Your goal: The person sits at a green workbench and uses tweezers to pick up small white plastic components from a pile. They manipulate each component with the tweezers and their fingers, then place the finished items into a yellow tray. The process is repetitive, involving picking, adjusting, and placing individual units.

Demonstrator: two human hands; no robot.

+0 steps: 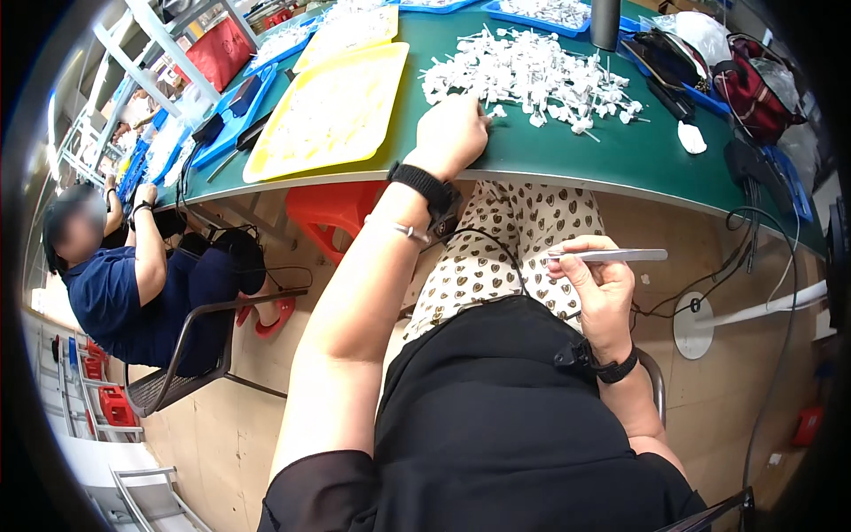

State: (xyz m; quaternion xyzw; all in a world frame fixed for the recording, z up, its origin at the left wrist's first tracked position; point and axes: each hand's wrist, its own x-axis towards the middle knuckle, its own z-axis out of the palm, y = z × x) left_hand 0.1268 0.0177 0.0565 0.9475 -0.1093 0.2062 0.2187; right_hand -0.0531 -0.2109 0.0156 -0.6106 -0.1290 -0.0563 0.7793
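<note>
My left hand (450,135) rests at the near edge of the green table, its fingers curled at the left front of a pile of small white plastic parts with thin stems (541,78). One white part lies right beside its fingertips; what the fingers pinch, if anything, is hidden. Over my lap, my right hand (605,288) is closed around a pair of metal tweezers (625,255), which points out to the right. Something small and pale shows by the thumb and fingertips, too small to name.
Left of the pile lies a yellow tray (390,97) with pale pieces. Blue trays (232,142) stand beyond it. A dark cylinder (605,22), bags (758,84) and cables are at the right. A co-worker (133,275) sits at the left near a red stool (332,208).
</note>
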